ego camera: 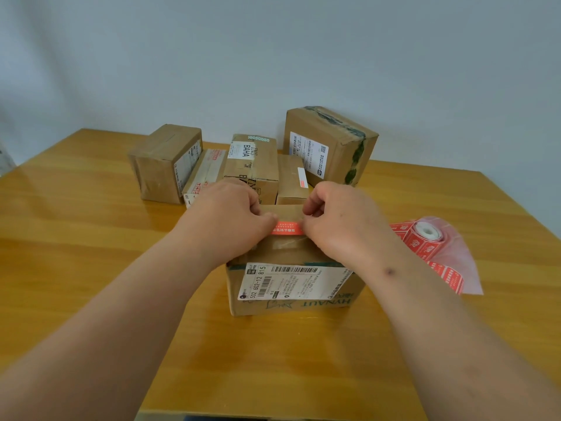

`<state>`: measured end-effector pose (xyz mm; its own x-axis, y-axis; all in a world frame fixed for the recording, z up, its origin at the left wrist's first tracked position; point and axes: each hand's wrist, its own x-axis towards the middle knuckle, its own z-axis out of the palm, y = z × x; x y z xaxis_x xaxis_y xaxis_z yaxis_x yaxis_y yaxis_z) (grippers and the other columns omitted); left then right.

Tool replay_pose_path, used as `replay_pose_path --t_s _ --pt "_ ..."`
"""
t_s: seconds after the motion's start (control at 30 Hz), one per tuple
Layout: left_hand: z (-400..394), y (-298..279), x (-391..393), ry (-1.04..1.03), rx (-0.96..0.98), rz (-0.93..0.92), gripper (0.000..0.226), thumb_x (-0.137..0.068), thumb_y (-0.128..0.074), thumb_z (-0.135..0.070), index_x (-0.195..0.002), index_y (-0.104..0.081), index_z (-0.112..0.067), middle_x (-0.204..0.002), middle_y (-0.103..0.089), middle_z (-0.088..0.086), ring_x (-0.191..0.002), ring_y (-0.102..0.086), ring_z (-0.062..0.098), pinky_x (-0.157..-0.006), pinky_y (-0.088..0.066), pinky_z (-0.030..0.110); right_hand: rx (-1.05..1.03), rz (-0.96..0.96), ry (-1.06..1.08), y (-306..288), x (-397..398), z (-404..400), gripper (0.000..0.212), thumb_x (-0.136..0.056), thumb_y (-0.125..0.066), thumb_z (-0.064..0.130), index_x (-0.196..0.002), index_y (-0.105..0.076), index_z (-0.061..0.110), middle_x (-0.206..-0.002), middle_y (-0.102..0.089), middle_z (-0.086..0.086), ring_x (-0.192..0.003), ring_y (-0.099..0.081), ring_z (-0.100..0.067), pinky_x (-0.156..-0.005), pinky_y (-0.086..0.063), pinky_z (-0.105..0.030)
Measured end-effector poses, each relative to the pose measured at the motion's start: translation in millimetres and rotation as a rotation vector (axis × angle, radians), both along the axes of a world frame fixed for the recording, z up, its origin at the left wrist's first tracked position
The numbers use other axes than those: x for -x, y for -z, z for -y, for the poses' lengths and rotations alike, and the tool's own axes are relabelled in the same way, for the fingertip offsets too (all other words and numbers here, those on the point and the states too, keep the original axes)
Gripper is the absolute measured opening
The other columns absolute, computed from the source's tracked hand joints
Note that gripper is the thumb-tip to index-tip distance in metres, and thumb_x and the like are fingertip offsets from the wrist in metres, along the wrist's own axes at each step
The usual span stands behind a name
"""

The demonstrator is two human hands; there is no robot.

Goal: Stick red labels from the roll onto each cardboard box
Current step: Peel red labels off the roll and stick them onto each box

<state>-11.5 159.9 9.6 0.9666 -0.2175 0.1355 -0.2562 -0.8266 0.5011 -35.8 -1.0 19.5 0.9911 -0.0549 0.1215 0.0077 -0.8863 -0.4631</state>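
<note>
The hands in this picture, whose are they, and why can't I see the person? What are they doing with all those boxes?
The camera sits on the person's head and looks down, so you only see their arms, just as you see your own. There is no machine here.

The left hand and the right hand are both on a red label, one at each end, holding it on top of the nearest cardboard box. That box stands on a wooden table and has a white shipping sticker on its front.

To the right lies the roll of red labels, partly unrolled. Farther back, five more boxes stand bunched together near the wall. I can't see a big red label like this one on them.
</note>
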Motion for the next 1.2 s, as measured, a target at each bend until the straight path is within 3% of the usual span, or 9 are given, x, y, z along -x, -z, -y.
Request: replay_pose_path --t_s 0.63,0.77,0.93,1.07,1.2 --pt "6.4 -4.5 5.1 -0.049 -0.121 0.046 0.033 -0.078 -0.066 -0.053 -0.061 -0.059 -0.026 -0.109 -0.059 -0.007 -0.106 -0.052 0.015 -0.092 -0.046 0.036 0.079 -0.016 -0.011 2.6 -3.1 -4.1 0.008 -0.088 -0.061 0.026 -0.089 -0.053 0.03 -0.091 -0.056 0.009 -0.086 -0.051 -0.011 -0.059 -0.037 -0.022" --pt "8.0 -6.4 7.5 -0.076 -0.192 0.076 0.037 -0.078 -0.062 -0.06 -0.064 -0.058 -0.026 -0.104 -0.057 -0.007 -0.104 -0.05 0.017 -0.086 -0.05 0.04 0.115 -0.009 -0.004 2.5 -1.9 -5.8 0.009 -0.088 -0.061 0.027 -0.093 -0.054 0.026 -0.091 -0.056 0.007 -0.084 -0.052 -0.012 -0.056 -0.036 -0.02" --pt "11.1 -7.6 9.2 -0.093 -0.368 0.148 0.049 -0.08 -0.053 -0.069 -0.088 -0.07 -0.024 -0.107 -0.055 -0.005 -0.111 -0.047 0.019 -0.087 -0.048 0.04 0.192 0.019 -0.004 -2.0 2.8 -10.8 0.02 -0.089 -0.062 0.029 -0.105 -0.053 0.021 -0.094 -0.055 0.003 -0.083 -0.051 -0.015 -0.054 -0.036 -0.023" --pt "11.3 -10.3 10.9 -0.102 -0.394 0.165 0.057 -0.078 -0.049 -0.075 -0.086 -0.068 -0.022 -0.104 -0.056 -0.005 -0.109 -0.048 0.019 -0.082 -0.047 0.038 0.223 0.053 -0.004 -3.3 6.4 -12.8 0.027 -0.089 -0.062 0.03 -0.112 -0.052 0.021 -0.098 -0.054 0.002 -0.084 -0.047 -0.015 -0.062 -0.038 -0.026" --pt "4.7 -9.5 9.1 -0.121 -0.313 0.12 0.05 -0.078 -0.056 -0.071 -0.079 -0.067 -0.022 -0.098 -0.055 -0.007 -0.102 -0.05 0.017 -0.08 -0.052 0.038 0.194 0.074 -0.004 -1.9 6.2 -9.8 0.024 -0.089 -0.062 0.031 -0.109 -0.054 0.021 -0.092 -0.058 0.004 -0.082 -0.053 -0.014 -0.057 -0.04 -0.024"
